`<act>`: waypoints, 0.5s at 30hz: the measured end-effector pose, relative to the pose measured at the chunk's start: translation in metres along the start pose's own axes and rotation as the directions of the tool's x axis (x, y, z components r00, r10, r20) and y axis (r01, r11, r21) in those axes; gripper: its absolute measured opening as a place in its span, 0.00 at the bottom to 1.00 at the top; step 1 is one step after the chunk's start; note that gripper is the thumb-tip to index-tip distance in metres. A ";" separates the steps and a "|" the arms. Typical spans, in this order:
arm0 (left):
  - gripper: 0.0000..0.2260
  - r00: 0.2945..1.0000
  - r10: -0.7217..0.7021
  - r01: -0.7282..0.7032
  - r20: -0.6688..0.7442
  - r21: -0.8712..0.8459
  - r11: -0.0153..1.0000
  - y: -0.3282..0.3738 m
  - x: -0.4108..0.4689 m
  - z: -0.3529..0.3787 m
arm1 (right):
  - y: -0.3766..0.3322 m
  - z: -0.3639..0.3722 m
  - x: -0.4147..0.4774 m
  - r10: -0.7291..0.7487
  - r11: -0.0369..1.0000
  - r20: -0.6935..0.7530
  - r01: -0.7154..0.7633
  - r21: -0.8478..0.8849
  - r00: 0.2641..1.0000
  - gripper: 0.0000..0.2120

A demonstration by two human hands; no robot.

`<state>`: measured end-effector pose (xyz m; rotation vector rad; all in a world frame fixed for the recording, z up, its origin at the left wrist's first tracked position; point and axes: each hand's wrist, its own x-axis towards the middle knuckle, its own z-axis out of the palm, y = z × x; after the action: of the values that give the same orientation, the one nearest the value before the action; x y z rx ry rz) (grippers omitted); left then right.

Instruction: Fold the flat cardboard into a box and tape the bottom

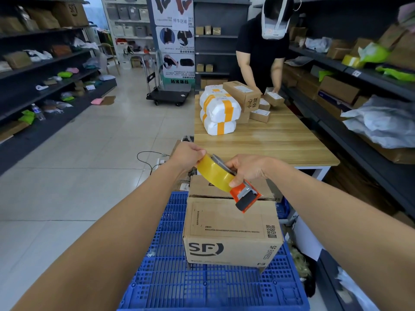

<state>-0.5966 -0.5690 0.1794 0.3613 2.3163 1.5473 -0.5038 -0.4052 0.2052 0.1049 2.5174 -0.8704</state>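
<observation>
A brown cardboard box (231,232) printed with "SF" stands folded on a blue plastic pallet (202,286), its two upper flaps closed with a seam across the middle. Above the box I hold an orange tape dispenser (246,196) loaded with a yellowish tape roll (214,172). My right hand (248,168) grips the dispenser over its top. My left hand (187,154) pinches the far edge of the tape roll. The dispenser's black roller end hangs just over the box's seam.
A wooden table (269,135) beyond the box carries white parcels (219,108) and small cartons; another person (262,46) handles them at its far end. Dark shelves with packages line both sides. A folding trolley (167,95) stands on the tiled floor.
</observation>
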 end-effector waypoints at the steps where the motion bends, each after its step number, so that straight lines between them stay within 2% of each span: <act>1: 0.10 1.000 0.004 -0.004 -0.008 0.000 1.000 0.000 0.000 0.001 | 0.000 0.000 -0.001 0.001 1.000 0.001 -0.001 0.003 1.000 0.17; 8: 0.05 1.000 0.014 -0.014 -0.017 -0.037 0.999 -0.006 -0.003 0.004 | 0.005 0.006 0.001 0.012 1.000 -0.011 -0.012 0.021 1.000 0.17; 12: 0.06 0.999 0.038 -0.037 0.006 -0.071 0.997 -0.001 -0.007 0.007 | 0.008 0.006 0.001 0.023 0.999 -0.014 -0.022 0.033 1.000 0.14; 15: 0.06 0.999 0.027 -0.026 0.017 -0.087 0.996 0.003 -0.008 0.010 | 0.009 0.007 -0.001 0.029 0.999 -0.018 -0.028 0.036 0.999 0.17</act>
<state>-0.5854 -0.5627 0.1803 0.3842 2.2300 1.6445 -0.4978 -0.4021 0.1962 0.1604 2.5118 -0.9068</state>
